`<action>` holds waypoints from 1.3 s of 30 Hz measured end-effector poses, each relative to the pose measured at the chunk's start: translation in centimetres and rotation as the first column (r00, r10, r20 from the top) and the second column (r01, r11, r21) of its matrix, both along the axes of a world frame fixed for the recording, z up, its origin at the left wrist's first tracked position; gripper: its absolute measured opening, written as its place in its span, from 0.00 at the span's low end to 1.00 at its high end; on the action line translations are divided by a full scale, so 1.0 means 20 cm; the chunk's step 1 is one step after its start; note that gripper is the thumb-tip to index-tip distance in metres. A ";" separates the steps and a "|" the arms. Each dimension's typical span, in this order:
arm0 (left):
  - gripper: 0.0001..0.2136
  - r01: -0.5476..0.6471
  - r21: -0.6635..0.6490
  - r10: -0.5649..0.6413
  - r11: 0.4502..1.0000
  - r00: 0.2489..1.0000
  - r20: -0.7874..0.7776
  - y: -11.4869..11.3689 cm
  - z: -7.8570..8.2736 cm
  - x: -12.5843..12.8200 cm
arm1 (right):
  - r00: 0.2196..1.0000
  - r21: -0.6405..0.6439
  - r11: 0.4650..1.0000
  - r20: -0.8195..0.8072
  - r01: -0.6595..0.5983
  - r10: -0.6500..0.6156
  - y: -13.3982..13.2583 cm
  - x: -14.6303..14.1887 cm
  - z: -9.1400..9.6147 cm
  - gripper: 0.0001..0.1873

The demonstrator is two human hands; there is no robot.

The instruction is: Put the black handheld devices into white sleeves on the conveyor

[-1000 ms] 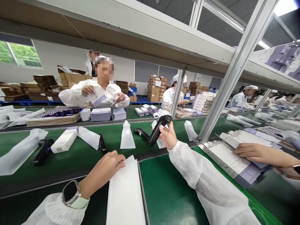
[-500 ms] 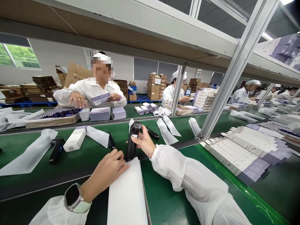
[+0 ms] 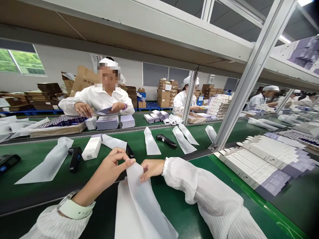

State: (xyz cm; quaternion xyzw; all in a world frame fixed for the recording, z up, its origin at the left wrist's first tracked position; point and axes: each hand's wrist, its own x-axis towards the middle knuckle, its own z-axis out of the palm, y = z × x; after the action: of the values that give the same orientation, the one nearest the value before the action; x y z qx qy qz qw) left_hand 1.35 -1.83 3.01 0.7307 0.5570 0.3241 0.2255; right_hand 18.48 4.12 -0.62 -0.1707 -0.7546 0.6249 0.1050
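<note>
Left hand [image 3: 111,169], right hand [image 3: 152,167], white pouch [image 3: 147,199] between, touching both

Factory: green belts [image 3: 136,141], capped workers [image 3: 106,98]

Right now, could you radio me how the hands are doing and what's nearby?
Left hand: pinching white wrapper by its top. Right hand: at wrapper's upper edge. White stack underneath. White box beyond, clear of both hands.

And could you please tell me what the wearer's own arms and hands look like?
The left hand and right hand are gloveless. Both arms have white, finely striped sleeves; the right sleeve gathers at the wrist. A pale green strap circles the left wrist.
</note>
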 end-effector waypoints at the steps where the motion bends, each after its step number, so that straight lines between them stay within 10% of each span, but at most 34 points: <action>1: 0.16 -0.011 0.004 0.011 1.000 1.000 0.021 0.01 -0.01 -0.01 | 1.000 0.027 0.999 0.002 0.030 -0.030 0.02 0.01 0.01 0.23; 3: 0.18 -0.039 -0.018 0.041 0.999 0.997 0.068 0.02 -0.05 -0.02 | 0.955 0.058 0.957 -0.100 0.285 -0.279 0.09 0.05 0.06 0.23; 6: 0.22 -0.012 -0.166 0.022 0.986 0.998 0.060 0.05 -0.12 -0.04 | 0.666 0.092 0.682 -0.339 0.726 -0.664 0.31 0.12 0.12 0.24; 10: 0.20 0.160 -0.373 -0.195 0.914 0.979 -0.057 0.06 -0.18 -0.04 | 0.520 0.378 0.382 -0.394 0.843 -0.758 0.61 0.13 0.13 0.24; 16: 0.15 0.213 -0.423 -0.291 0.881 0.948 -0.129 0.09 -0.20 -0.07 | 0.507 0.528 0.332 -0.227 0.782 -0.832 0.78 0.08 -0.01 0.12; 23: 0.14 0.125 -0.311 -0.195 0.942 0.959 -0.205 0.08 -0.18 -0.07 | 0.233 0.623 0.205 0.037 0.755 -0.972 0.73 0.52 -0.13 0.22; 30: 0.12 0.064 -0.216 -0.126 0.974 0.949 -0.288 -0.01 -0.16 -0.03 | 0.185 0.518 0.090 -0.135 0.851 -0.973 0.66 0.55 -0.01 0.30; 32: 0.12 0.104 -0.159 -0.153 0.982 0.931 -0.332 -0.02 -0.18 -0.02 | 0.228 0.217 0.168 -0.291 0.962 -0.929 0.60 0.43 0.06 0.31; 35: 0.15 0.165 -0.006 -0.155 0.986 0.911 -0.382 -0.03 -0.20 -0.01 | 0.284 -0.346 0.465 -0.461 0.815 -0.841 0.42 0.20 0.12 0.33; 39: 0.15 0.223 0.160 -0.117 0.962 0.860 -0.496 -0.03 -0.20 0.00 | 0.395 -0.558 0.611 -0.468 0.562 -0.791 0.13 -0.04 0.14 0.35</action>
State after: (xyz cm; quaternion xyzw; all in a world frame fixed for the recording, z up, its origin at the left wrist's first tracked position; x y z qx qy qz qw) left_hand 1.36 -2.36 -1.07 0.8544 0.4909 0.1680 0.0283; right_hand 17.58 6.64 2.17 -0.2400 -0.4123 0.6499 0.5916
